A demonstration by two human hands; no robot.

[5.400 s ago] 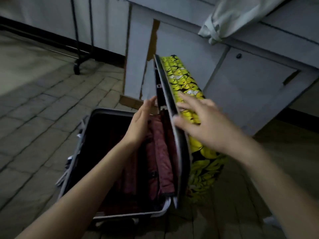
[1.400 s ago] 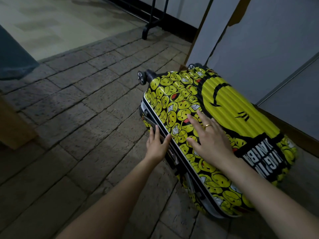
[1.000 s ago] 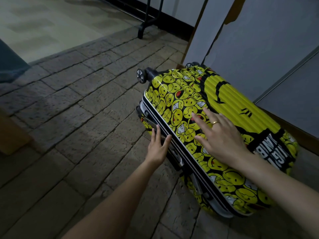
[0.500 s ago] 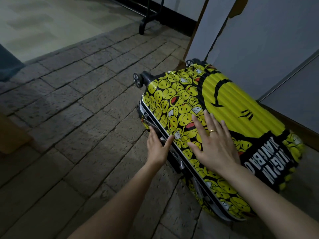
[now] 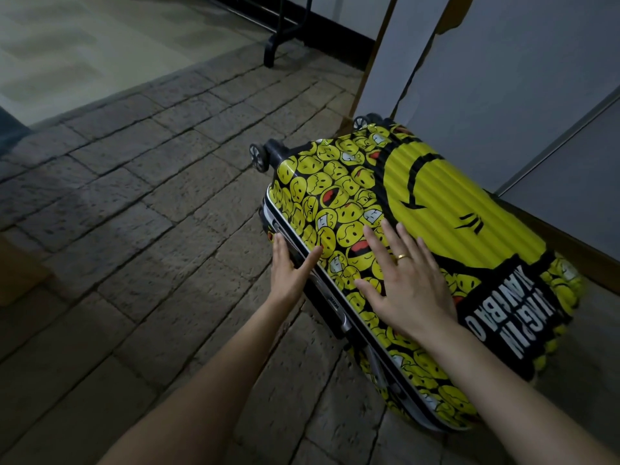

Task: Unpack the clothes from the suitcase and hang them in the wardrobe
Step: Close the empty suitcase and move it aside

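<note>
Yellow suitcase (image 5: 436, 209), one, two hands pressing

Suitcase (image 5: 432, 209) lies shut under my right hand (image 5: 407, 283), its shell blocking any way down. My left hand (image 5: 290, 266) is at its near side edge, by the latches (image 5: 330, 302). Left of both hands: open brick floor (image 5: 134, 236), free to pass. Beyond my right hand: white cabinet panel (image 5: 503, 88), close behind the case, little gap. Black rack foot (image 5: 273, 52) stands far ahead-left.

Suitcase (image 5: 419, 250) on floor (image 5: 134, 229) against cabinet (image 5: 503, 78), rack foot (image 5: 271, 55) behind
</note>
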